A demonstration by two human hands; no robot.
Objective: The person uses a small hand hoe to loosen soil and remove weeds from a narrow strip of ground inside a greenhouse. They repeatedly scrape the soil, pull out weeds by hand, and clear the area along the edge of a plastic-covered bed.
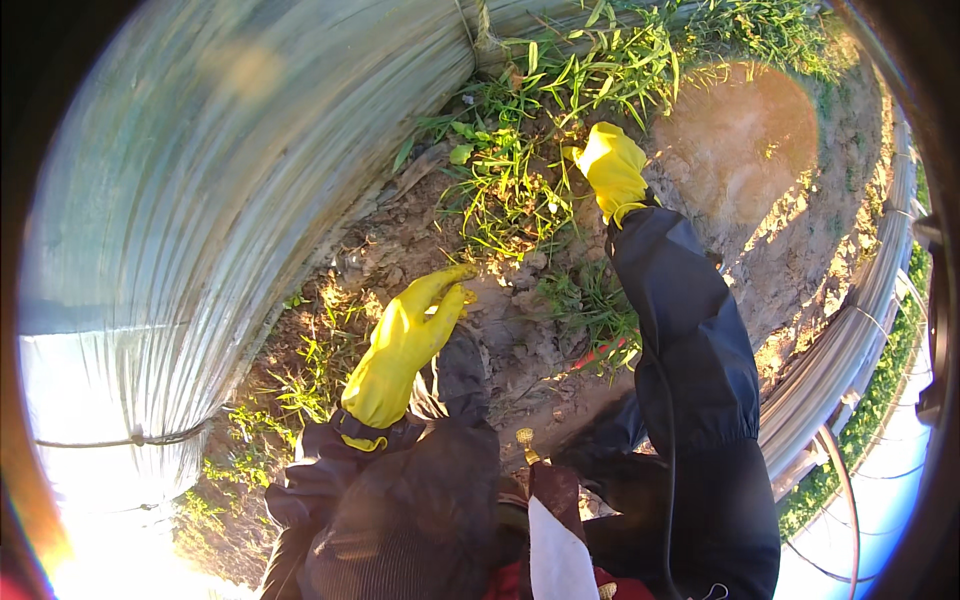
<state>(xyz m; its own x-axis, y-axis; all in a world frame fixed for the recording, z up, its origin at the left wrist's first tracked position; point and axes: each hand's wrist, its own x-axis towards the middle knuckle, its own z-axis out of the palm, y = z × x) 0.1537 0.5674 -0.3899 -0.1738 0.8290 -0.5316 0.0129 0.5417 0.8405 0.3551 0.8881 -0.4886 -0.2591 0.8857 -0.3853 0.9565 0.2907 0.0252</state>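
Note:
My left hand (409,334), in a yellow rubber glove, hovers over or near the soil at centre left, thumb and fingers apart with nothing between them. Farther ahead, my right hand (611,165) wears the same kind of glove and is beside a clump of green grass (517,187). Its fingers are mostly hidden by the back of the glove, so whether it grips any stems cannot be told. Taller grass (600,67) grows beyond it. A smaller tuft (589,300) lies between my hands, with a red strip (600,354) beside it.
Plastic sheeting (262,150) rises on the left, bound by a cord (135,440). Bare brown soil (720,150) extends at the right, before another gathered plastic sheet (825,382) with a hose (844,480) near it. A brass-coloured fitting (527,442) shows near my body.

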